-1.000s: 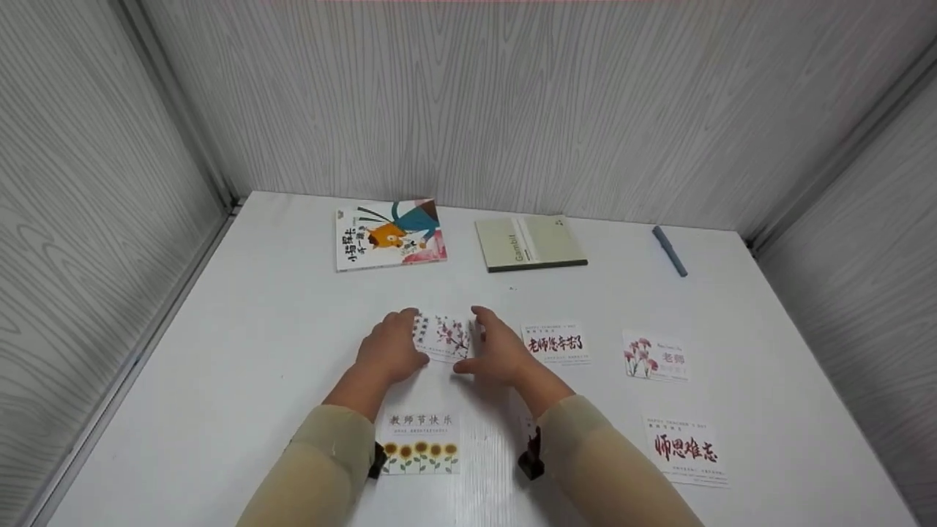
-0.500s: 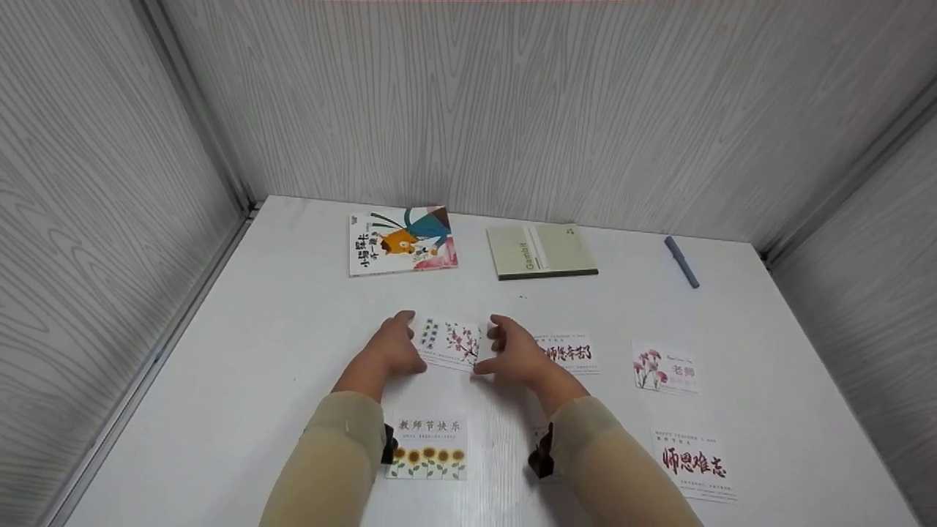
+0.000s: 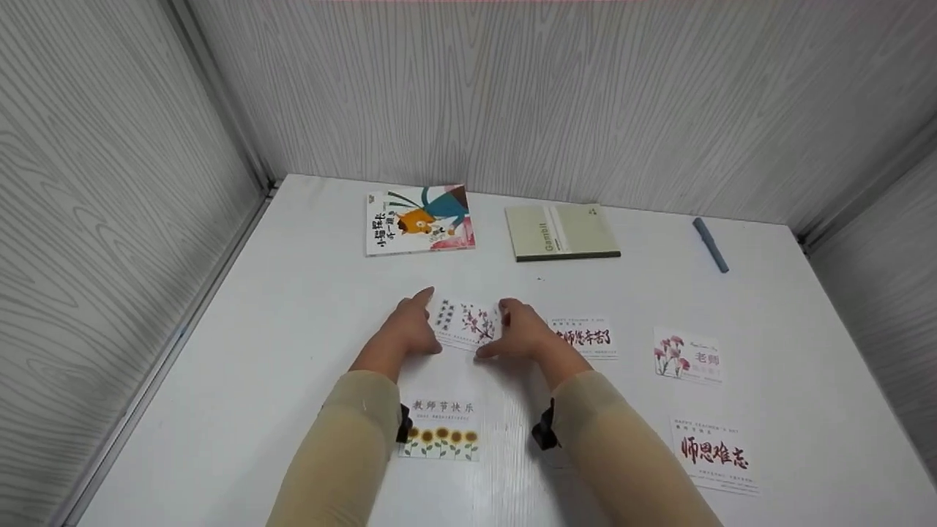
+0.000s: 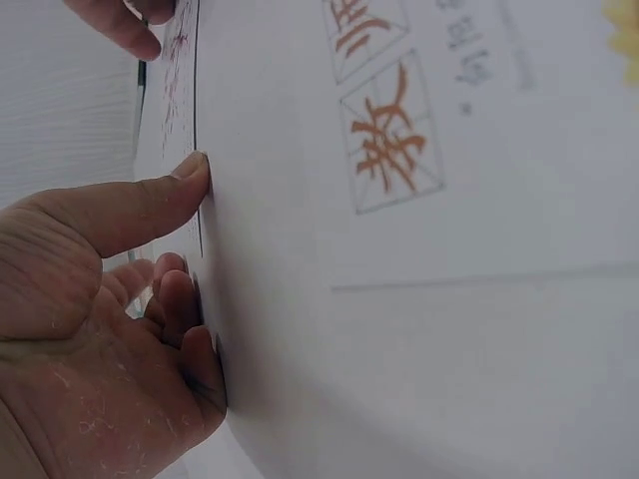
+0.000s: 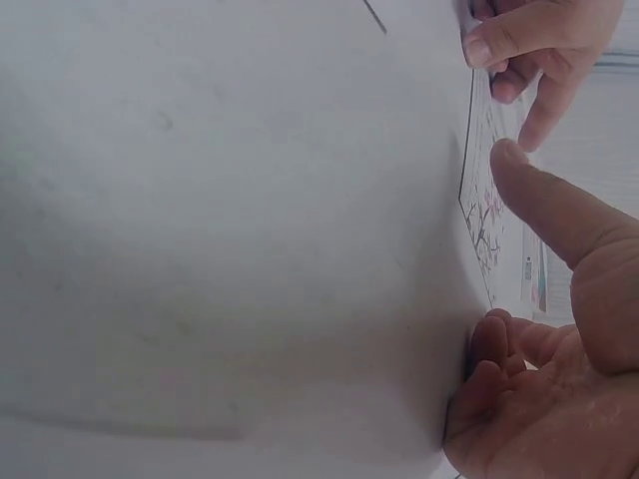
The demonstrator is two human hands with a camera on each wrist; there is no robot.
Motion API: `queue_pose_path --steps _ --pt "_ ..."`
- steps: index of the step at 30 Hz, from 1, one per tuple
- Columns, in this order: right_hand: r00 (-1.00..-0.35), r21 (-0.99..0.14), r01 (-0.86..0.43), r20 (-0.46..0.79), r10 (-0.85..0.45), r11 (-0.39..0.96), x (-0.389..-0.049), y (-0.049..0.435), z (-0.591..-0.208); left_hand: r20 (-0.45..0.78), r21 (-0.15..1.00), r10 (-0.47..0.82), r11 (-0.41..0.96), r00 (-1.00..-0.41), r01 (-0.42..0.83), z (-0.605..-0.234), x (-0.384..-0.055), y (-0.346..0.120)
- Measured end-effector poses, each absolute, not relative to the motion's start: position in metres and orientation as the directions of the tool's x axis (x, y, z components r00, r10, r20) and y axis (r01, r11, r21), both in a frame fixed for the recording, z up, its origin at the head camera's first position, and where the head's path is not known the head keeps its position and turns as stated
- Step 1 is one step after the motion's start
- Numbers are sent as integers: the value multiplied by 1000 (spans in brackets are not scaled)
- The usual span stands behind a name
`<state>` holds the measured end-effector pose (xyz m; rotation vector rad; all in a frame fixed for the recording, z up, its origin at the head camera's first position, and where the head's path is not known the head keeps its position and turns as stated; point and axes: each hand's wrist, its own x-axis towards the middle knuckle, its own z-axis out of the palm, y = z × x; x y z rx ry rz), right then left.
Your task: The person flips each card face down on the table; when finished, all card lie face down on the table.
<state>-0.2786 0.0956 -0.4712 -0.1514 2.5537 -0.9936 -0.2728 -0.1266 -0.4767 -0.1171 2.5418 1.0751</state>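
Note:
A white greeting card with pink blossoms (image 3: 468, 323) lies between both hands in the middle of the head view. My left hand (image 3: 411, 329) holds its left end, index finger toward the far corner and thumb at the near edge. At the right end my right hand (image 3: 525, 334) touches the card with its fingers, while the right wrist view shows that hand's thumb (image 5: 554, 205) raised over it. Nearer me, by the left wrist, is a sunflower card (image 3: 441, 430). A card with red lettering (image 3: 585, 338) lies partly behind the right hand.
A picture book (image 3: 421, 221) and a green book (image 3: 562, 233) lie along the back. A blue-grey pen (image 3: 711, 245) is at the back right. Farther right are a pink-flower card (image 3: 688, 356) and another red-lettered card (image 3: 714, 455). Patterned panels (image 3: 468, 88) enclose the table (image 3: 278, 351).
The head view has shifted, so everything on the table appears farther right. Both hands stay at the blossom card's ends. The right thumb and fingers have shifted slightly at its edge.

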Motion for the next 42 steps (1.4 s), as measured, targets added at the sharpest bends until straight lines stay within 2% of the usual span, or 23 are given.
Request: queue_pose_path --steps 11,20,26,37,42 --pt "-933 -597 47 -312 -178 801 -283 91 -467 -348 632 82 757 -934 -169 -460 -278 -123" --pt "-935 -599 56 -312 -169 798 -282 92 -470 -453 572 110 797 -885 -194 -451 -285 -121" --pt "-934 -596 29 -303 -192 802 -281 91 -473 -471 524 102 832 -876 -184 -448 -288 -121" --pt "-929 -594 15 -306 -209 804 -276 92 -475 -403 608 82 768 -911 -200 -466 -282 -125" --pt "-937 -622 -26 -259 -236 782 -274 90 -475 -340 651 89 741 -936 -166 -473 -277 -128"
